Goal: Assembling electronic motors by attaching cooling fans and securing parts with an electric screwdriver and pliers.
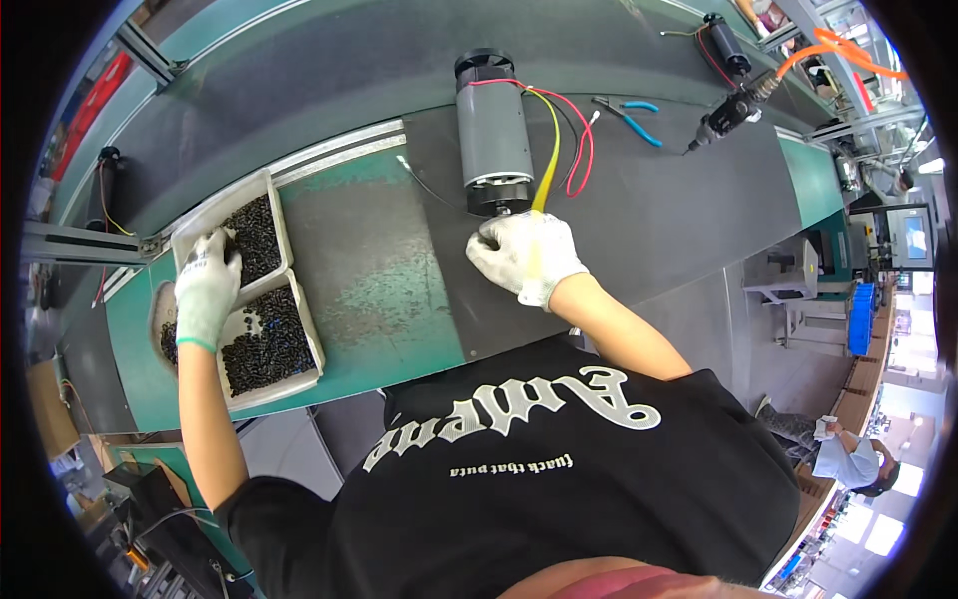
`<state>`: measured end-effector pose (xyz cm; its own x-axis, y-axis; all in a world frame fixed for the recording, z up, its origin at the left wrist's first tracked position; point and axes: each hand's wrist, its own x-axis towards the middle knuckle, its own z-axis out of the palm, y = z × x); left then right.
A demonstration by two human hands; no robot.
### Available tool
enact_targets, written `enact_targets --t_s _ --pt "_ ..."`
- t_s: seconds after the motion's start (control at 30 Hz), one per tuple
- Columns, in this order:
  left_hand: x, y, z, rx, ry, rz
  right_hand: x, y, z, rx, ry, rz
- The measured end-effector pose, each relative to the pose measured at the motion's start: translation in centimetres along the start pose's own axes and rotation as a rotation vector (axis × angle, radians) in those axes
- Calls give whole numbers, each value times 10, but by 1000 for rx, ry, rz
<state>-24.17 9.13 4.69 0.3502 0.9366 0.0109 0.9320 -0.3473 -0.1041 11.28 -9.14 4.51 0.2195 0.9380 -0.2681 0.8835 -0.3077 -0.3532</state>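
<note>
The grey motor [494,135] lies at twelve o'clock on the surface [384,260], its shaft end toward six. The gloved right hand [529,250] sits close against that end; its grip is curled mostly closed, but I cannot tell whether it has hold of anything. At half past nine the left hand [208,265] dips into the upper bin [279,220] among small black parts [254,235]; its fingers bend inward, and whether its grip pinches one is hidden.

For a clean pick, the left fingertips should part only slightly and lift a single piece, since gloves likely dull the feel (the lower bin [309,324], toward five o'clock of the first, looks just as jumbled). The right hand does best to steady the motor lightly, as a round body could roll, without tugging the yellow lead [551,165] that runs down to it. The blue-handled pliers [639,127], near one o'clock, are best left alone.
</note>
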Motion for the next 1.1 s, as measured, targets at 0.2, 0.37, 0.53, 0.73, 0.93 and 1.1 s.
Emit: enact_targets --t_s 0.2,0.37,0.53,0.73,0.93,1.1 --pt "19 -8 26 109 -73 45 -15 70 -45 244 -73 -435" --pt "8 -11 23 102 -102 -8 -17 168 -121 662 1496 -178" --pt "6 -27 24 -174 22 99 27 250 -170 1153 652 -208" --pt "-49 91 -47 -1436 -145 -62 57 312 -192 861 294 -259" --pt "-79 239 -32 -2468 -779 167 46 298 -159 686 673 -297" --pt "-79 283 -3 -2818 -980 91 -33 136 -128 1708 729 -583"
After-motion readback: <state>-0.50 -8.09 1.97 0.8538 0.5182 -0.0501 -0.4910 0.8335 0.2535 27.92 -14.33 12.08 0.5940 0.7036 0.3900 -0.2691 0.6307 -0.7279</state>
